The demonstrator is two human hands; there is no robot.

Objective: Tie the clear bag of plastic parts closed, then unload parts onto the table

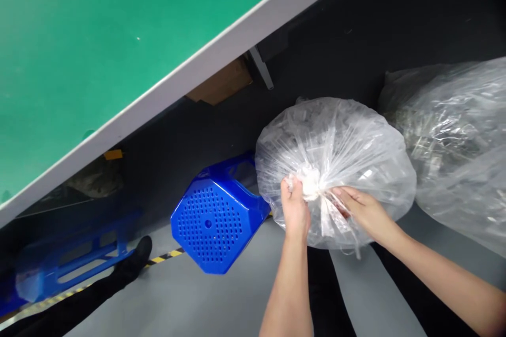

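A large clear plastic bag [367, 142], puffed out and full, stands in front of me with its mouth gathered into a tight bunch. My left hand [295, 205] is closed on the whitish twisted neck of the bag, thumb on top. On the other side of the bunch, my right hand [358, 208] has its fingers pressed together on the gathered plastic just below the neck. Part of the right fingers is hidden by folds of film. What fills the bag cannot be made out through the plastic.
A blue plastic stool [209, 226] touches the bag's left side. Another full clear bag [466, 142] stands at right. The green table [118, 37] fills the upper left, a cardboard box [221, 84] beneath it. Someone's dark shoe [140, 255] and a blue frame [79, 258] are lower left.
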